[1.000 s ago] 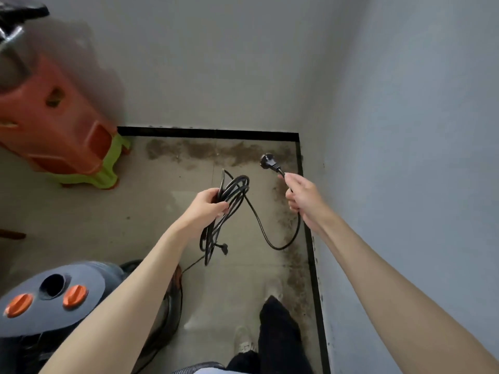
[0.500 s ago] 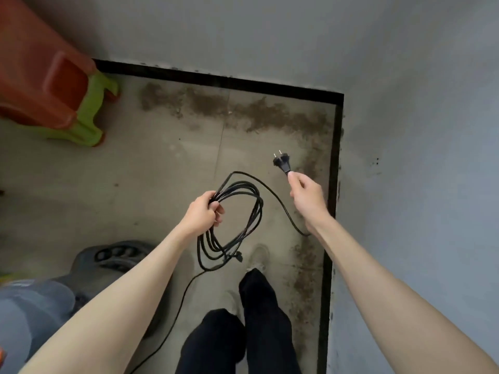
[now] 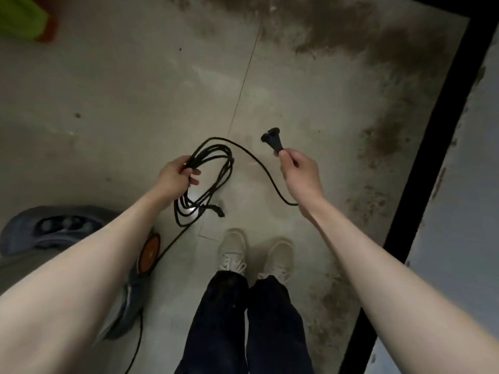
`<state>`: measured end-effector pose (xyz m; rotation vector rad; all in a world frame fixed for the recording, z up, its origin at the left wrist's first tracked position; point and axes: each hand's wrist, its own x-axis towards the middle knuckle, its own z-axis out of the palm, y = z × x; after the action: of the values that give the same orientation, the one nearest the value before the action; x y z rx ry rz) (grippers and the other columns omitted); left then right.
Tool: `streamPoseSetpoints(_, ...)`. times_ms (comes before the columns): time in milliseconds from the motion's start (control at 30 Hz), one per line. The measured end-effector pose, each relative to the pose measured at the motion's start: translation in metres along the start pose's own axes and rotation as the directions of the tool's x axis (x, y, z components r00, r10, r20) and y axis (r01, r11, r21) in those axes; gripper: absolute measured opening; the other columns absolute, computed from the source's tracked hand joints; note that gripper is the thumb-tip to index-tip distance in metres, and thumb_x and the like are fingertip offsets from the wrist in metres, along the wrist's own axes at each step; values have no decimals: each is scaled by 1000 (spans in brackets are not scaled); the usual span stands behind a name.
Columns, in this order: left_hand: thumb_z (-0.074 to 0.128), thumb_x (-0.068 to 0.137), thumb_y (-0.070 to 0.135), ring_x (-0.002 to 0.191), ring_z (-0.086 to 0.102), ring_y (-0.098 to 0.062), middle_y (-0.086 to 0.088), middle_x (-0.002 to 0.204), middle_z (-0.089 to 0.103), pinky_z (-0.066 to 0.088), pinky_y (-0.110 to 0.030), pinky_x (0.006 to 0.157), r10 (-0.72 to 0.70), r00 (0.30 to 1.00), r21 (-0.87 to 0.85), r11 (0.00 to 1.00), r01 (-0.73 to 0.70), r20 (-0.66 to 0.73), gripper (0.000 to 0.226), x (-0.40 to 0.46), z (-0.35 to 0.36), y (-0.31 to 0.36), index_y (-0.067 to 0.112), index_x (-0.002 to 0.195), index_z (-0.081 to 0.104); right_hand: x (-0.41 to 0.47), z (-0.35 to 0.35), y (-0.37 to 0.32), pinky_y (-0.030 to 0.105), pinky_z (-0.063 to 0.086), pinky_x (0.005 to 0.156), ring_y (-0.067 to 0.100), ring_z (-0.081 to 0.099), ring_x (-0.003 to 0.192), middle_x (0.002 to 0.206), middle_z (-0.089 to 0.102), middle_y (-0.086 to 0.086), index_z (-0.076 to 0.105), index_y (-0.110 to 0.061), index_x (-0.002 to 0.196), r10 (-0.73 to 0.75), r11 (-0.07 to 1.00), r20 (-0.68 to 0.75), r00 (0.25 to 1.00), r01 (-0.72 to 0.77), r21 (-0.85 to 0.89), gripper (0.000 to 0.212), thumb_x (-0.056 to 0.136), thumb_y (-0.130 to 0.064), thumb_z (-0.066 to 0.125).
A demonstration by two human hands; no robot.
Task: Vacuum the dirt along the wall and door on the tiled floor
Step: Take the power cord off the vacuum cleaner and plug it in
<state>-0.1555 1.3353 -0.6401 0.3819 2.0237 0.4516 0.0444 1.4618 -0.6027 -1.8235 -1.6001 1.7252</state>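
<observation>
Dirty tiled floor (image 3: pixel 135 109) with dark dirt (image 3: pixel 383 49) along the black baseboard (image 3: pixel 432 125), where a person's left hand (image 3: pixel 175 175) grips a coiled black cord (image 3: pixel 213 174), the right hand (image 3: pixel 299 171) pinches its plug (image 3: pixel 272 137), and a grey vacuum (image 3: pixel 54 233) sits lower left.

No legible text, label or number anywhere.

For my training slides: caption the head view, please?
Left hand holds coiled cord, right hand pinches plug over dirt.
</observation>
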Motion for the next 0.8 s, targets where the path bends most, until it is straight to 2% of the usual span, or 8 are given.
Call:
streamPoseSetpoints(100, 36, 96, -2, 100, 62, -34, -21, 116, 62, 48, -42, 95, -22, 992, 19, 1000, 25, -122, 34, 24, 0, -18, 3, 126, 53, 11, 13, 13, 17, 27, 52, 8, 34, 58, 63, 41, -4, 68, -3, 98, 50, 997, 50, 997, -53, 52, 25, 102, -12, 45)
streamPoseSetpoints(133, 38, 95, -2, 107, 60, -34, -20, 119, 62, 46, -41, 99, -21, 989, 39, 999, 27, -150, 36, 29, -2, -20, 3, 127, 54, 12, 16, 13, 18, 27, 53, 9, 35, 58, 64, 42, -4, 67, -4, 97, 70, 995, 60, 996, -75, 69, 24, 102, -13, 45)
streamPoseSetpoints(233, 43, 94, 1, 117, 55, -27, -14, 132, 55, 38, -24, 96, -59, 983, 34, 997, 66, -176, 43, 30, -9, -12, 7, 135, 48, 13, 17, 3, 16, 33, 54, 8, 39, 58, 65, 45, -2, 66, -13, 99, 132, 982, 102, 986, -144, 122, 21, 103, -13, 46)
streamPoseSetpoints(367, 41, 96, 5, 129, 44, -24, -10, 144, 44, 29, -19, 95, -34, 984, 57, 997, 44, -175, 47, 16, -13, 18, 11, 142, 39, 7, 11, -25, 16, 45, 66, 5, 53, 61, 70, 59, -1, 66, -12, 106, 162, 968, 165, 973, -189, 166, 14, 100, -11, 53)
streamPoseSetpoints(467, 41, 96, 5, 126, 47, -22, -9, 137, 51, 31, -18, 94, 38, 987, 13, 999, -36, -155, 41, -7, -15, 56, 9, 136, 46, 0, 0, -54, 10, 45, 60, -5, 57, 53, 74, 64, 2, 64, 2, 114, 140, 965, 147, 979, -168, 199, 19, 98, -4, 54)
streamPoseSetpoints(567, 41, 97, 4, 118, 52, -17, -8, 126, 60, 33, -13, 92, 146, 982, -42, 987, -152, -119, 32, -37, -16, 103, 6, 124, 59, -7, -17, -90, 10, 46, 63, -3, 57, 55, 75, 65, 1, 63, 2, 117, 114, 959, 118, 986, -141, 247, 22, 98, -4, 54)
streamPoseSetpoints(700, 43, 97, 2, 108, 54, -12, -8, 116, 63, 36, -8, 87, 300, 951, -133, 942, -307, -71, 27, -80, -21, 173, 1, 117, 62, -23, -51, -139, 23, 48, 86, 9, 58, 80, 85, 65, -1, 65, 1, 118, 75, 937, 48, 996, -87, 337, 23, 98, -4, 55)
streamPoseSetpoints(800, 45, 97, 6, 108, 56, -10, -2, 112, 63, 41, -10, 91, 390, 921, -191, 904, -383, -3, 27, -111, -25, 224, 6, 119, 61, -37, -86, -173, 16, 46, 90, 9, 61, 99, 110, 68, 2, 63, -4, 126, 42, 941, -13, 999, -35, 338, 29, 98, -9, 56)
